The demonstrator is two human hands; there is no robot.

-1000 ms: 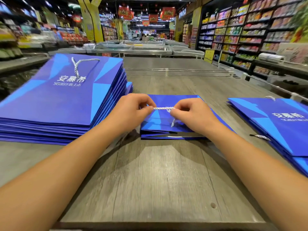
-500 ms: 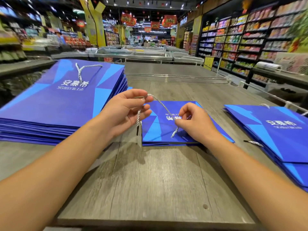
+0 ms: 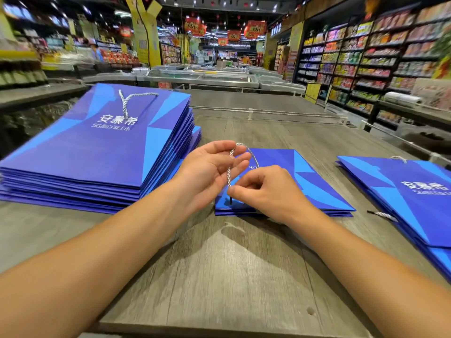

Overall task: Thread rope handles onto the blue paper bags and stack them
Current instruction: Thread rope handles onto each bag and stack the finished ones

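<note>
Two bare forearms reach in from the bottom corners of the frame and meet at the centre, over a flat blue paper bag [image 3: 314, 181] lying on a grey wood-grain table [image 3: 219, 276]. The left hand [image 3: 210, 170], just left of centre, is turned palm up with its fingers loosely bent, and it pinches the top of a white-and-grey twisted rope [image 3: 229, 170] between thumb and fingertips. The rope arches over those fingertips, with one strand dropping straight down and another curving down toward the right, behind the other hand. The right hand [image 3: 271, 191], just right of centre, rests on the near left corner of the bag, its fingers curled, thumb and forefinger pinching the lower end of the rope right at the bag's surface; the dark tip of the rope shows just below the thumb. To the left of the frame sits a tall stack of blue bags [image 3: 97, 162] with white printed lettering and a rope handle [image 3: 131, 101] lying across the top one. At the right edge lies a lower pile of blue bags [image 3: 402, 198], with a loose rope end [image 3: 383, 215] sticking out on the table beside it. Behind the table, across the top of the frame, are blurred supermarket shelves [image 3: 366, 64] and freezer cases [image 3: 207, 76].
</note>
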